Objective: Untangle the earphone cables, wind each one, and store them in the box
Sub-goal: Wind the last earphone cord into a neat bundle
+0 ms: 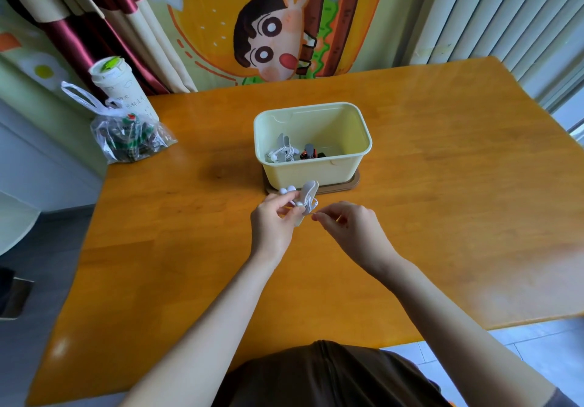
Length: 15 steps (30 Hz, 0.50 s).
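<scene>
We held our left hand (275, 220) curled around a pale winder (308, 196), thumb and fingers clamping it so the loops already on it could not slip. The earbuds (287, 190) poked out just above that hand's fingertips, kept clear of the winding. Just to the right of it, our right hand (350, 226) pinched the loose end of the white earphone cable (313, 207) between thumb and forefinger. Its other fingers were curled loosely, and the short stretch of cable ran between the two hands; we judged this grip was meant to keep tension while the last bit was laid on or tucked in. Both hands hovered above the table (442, 185), a little beyond our body. Straight ahead of the hands, near enough for an easy drop, stood the cream box (316, 169) on its brown lid (354, 182). Inside lay a wound white set (282, 152) and, beside it, a dark set (308, 152), so we reckoned this was the last one. Far off to the left of the left hand sat a plastic bag (129, 134) and a cup (117, 87).
</scene>
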### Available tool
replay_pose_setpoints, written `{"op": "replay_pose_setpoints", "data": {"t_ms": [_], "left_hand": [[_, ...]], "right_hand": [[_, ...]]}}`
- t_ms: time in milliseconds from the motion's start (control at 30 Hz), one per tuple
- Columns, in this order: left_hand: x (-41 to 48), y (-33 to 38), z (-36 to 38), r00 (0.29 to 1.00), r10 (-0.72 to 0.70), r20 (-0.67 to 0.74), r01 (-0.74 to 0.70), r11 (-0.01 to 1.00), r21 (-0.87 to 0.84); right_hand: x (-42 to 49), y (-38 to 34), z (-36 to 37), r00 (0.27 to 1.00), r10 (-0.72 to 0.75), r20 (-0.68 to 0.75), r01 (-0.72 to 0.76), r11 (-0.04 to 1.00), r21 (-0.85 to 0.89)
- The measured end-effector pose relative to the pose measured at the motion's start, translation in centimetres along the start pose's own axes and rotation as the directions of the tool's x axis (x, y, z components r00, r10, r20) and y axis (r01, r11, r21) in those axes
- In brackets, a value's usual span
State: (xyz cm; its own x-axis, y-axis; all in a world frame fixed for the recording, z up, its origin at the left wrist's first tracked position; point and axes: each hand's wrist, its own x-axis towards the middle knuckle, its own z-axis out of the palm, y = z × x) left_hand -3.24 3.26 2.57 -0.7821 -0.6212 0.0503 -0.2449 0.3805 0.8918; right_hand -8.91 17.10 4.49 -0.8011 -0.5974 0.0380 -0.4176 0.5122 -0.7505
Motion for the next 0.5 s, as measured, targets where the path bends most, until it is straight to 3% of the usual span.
{"op": "replay_pose_setpoints", "data": {"t_ms": [233,367,500], "left_hand": [[-1.1,-0.1,-0.5,0.968,0.146,0.204,-0.164,0.984,0.074],[-1.3,-0.4,-0.6,0.946,0.103,0.308,-0.096,0.995,-0.036],[-1.3,-0.4,-0.8,0.932,0.016,0.361,0.059,0.979,-0.195]], "right_hand": [[1.6,0.7,-2.9,0.998,-0.026,-0.056,0.021,0.996,-0.087],[2.3,1.3,-3.6,0.997,0.018,-0.08,-0.021,0.999,-0.03],[2.6,1.3,-3.6,0.994,0.016,-0.108,-0.011,0.999,0.046]]}}
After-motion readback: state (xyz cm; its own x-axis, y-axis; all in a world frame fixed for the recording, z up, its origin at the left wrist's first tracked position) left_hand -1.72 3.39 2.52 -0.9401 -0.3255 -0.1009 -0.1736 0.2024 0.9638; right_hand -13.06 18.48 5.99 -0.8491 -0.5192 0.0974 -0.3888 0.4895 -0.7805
